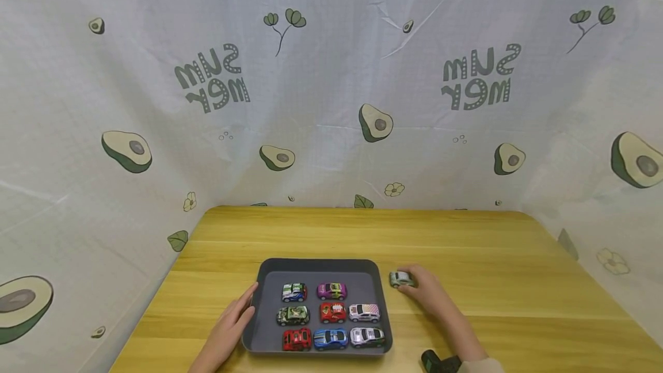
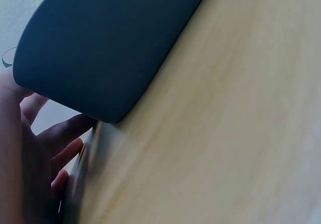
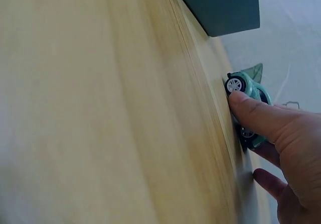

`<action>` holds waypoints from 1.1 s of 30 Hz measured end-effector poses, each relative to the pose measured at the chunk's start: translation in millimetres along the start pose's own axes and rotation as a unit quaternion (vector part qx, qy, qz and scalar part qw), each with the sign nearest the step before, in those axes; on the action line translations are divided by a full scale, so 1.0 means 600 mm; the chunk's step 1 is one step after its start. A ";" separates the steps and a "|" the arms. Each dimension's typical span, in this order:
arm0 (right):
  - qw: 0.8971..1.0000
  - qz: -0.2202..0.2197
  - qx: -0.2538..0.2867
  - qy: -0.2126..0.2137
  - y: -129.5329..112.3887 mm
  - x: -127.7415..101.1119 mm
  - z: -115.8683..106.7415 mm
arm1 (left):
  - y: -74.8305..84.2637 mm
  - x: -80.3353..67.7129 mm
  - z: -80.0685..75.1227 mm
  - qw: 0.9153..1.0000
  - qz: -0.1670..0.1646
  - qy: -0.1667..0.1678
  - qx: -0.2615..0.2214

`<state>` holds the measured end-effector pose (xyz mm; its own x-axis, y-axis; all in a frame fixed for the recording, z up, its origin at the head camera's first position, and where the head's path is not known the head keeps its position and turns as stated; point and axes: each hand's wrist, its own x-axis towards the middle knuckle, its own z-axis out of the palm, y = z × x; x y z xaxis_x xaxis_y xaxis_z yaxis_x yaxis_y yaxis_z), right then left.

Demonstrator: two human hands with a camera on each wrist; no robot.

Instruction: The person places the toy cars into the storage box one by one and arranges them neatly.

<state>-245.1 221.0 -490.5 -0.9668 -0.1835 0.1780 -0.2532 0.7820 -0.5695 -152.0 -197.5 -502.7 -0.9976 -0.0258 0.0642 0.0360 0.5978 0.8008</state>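
Note:
My right hand [image 1: 426, 290] pinches a pale green toy car [image 1: 401, 278] just right of the dark grey tray [image 1: 321, 265]. In the right wrist view the thumb lies over the side of that toy car [image 3: 261, 94], whose wheels are at or close to the tabletop. My left hand [image 1: 226, 327] rests against the tray's left side with its fingers extended. From the left wrist, that hand [image 2: 35, 148] touches the tray's outer wall [image 2: 95, 48]. Inside the tray stand rows of small toy cars, among them a purple one [image 1: 331, 290] and a blue one [image 1: 330, 338].
Yellow wood-grain tabletop [image 1: 466, 246] surrounds the tray. A white curtain [image 1: 331, 73] printed with avocados hangs behind and at both sides. At the front, a black object [image 1: 437, 363] lies by the right forearm.

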 end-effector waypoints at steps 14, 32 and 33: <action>0.999 0.030 0.028 0.004 -0.015 -0.014 -0.002 | 0.000 0.001 0.000 1.000 0.001 -0.004 -0.006; 0.997 -0.040 0.042 0.041 -0.071 -0.027 -0.011 | 0.004 -0.001 -0.001 1.000 0.006 0.000 -0.007; 0.997 -0.047 0.039 0.044 -0.074 -0.027 -0.010 | 0.003 0.000 -0.001 1.000 0.006 -0.001 -0.007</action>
<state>-218.1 192.6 -463.3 -0.9326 -0.1982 0.3016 -0.3481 0.7144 -0.6070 -151.7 -196.8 -500.8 -0.9972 -0.0175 0.0723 0.0484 0.5863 0.8086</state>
